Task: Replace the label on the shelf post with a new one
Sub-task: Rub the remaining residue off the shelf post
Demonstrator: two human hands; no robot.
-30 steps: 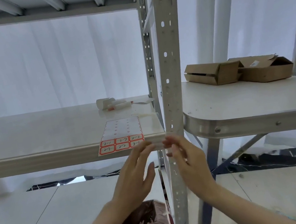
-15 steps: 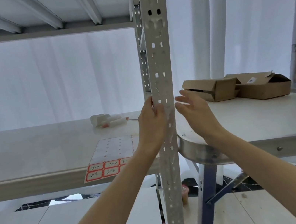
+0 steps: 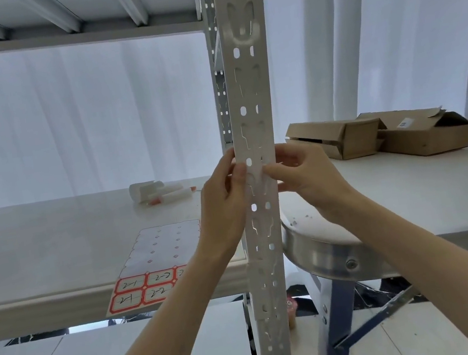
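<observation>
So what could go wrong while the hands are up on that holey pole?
The post is full of punched slots, so a label pressed there may wrinkle over a hole. The label sheet hangs over the shelf edge, just beside the left hand's forearm; a bump might knock it off.

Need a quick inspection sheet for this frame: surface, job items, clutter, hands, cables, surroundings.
Surface: pale shelf board, mostly bare; white table with metal rim to its right.
Job's things: perforated shelf post upright; label sheet lies flat at the shelf's front edge, its lowest rows holding red-bordered handwritten labels, backing above stripped. No label discernible on the post.
Clutter: small white items with red tips at the shelf back; two open cardboard boxes on the table.
Grippers: left hand and right hand both touch the post, fingertips on its front face.
Cables: nothing seen.
Surroundings: white curtains behind; upper shelf overhead.
</observation>
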